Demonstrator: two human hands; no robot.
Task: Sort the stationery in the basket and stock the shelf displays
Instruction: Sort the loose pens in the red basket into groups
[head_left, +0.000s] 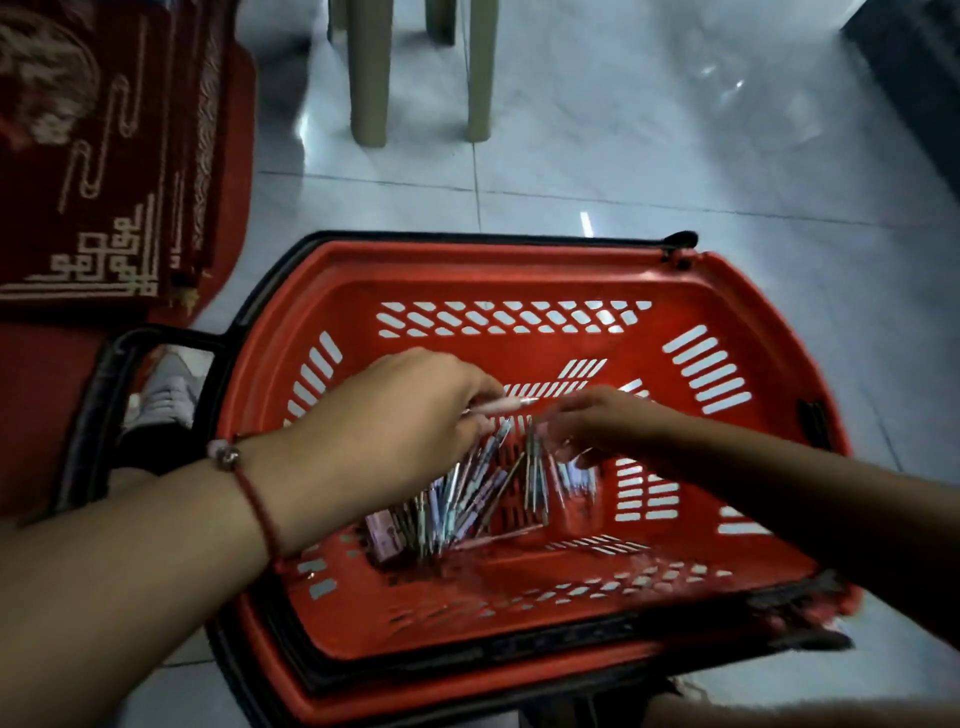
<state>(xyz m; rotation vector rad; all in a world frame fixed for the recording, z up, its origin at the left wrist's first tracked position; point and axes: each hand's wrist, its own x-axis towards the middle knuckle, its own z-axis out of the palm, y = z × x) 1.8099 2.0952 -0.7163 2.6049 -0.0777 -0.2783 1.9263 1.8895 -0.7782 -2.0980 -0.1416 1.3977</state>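
- Step in hand: sorting pens inside the red basket (519, 270) on the floor
- Left hand (415, 410) pinches a pale pen (506, 405); right hand (587, 421) blurred, grip cannot be told
- Loose pens (467, 493) heaped on basket bottom
- Next: gather like pens, then carry to shelf

This looks like a small shop: a red plastic shopping basket (519, 270) with black handles sits on a glossy tiled floor (675, 156), loose pens (467, 499) heaped inside, beside a stack of red patterned mats (104, 156).
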